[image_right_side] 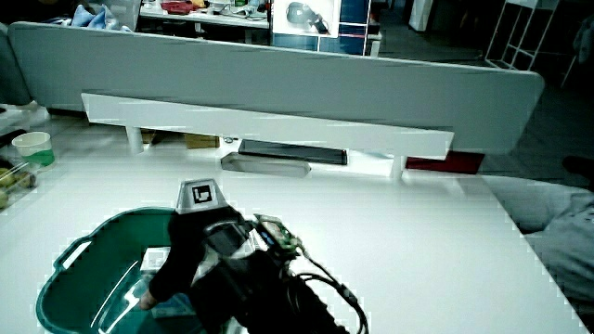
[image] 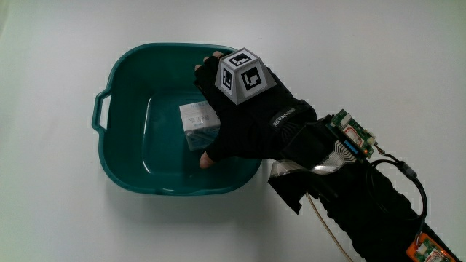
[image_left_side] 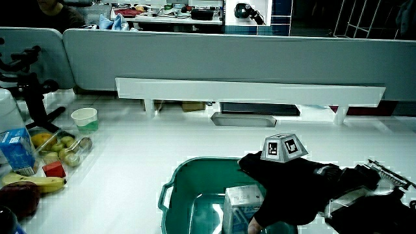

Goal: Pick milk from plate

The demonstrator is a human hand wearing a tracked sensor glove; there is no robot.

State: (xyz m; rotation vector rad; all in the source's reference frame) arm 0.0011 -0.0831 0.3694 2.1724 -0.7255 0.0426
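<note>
A teal basin point(image: 145, 51) stands on the white table, seen also in both side views point(image_left_side: 170, 195) point(image_right_side: 65, 269). A small pale milk carton point(image: 195, 120) stands inside it on the basin floor point(image_left_side: 238, 197) point(image_right_side: 155, 257). The black-gloved hand point(image: 207, 115) hangs over the carton, with the patterned cube point(image: 242, 75) on its back. Its fingers point(image: 207, 70) are spread toward the basin wall and the thumb point(image: 207, 160) lies by the carton's nearer edge. The glove hides part of the carton. Its forearm crosses the basin's rim nearest the person.
A low partition with a white shelf point(image_left_side: 250, 91) runs along the table. At the table's edge lie a paper cup point(image_left_side: 84, 119), a blue carton point(image_left_side: 16, 148), bananas point(image_left_side: 26, 181) and other fruit. Cables and a circuit board point(image: 353, 138) sit on the forearm.
</note>
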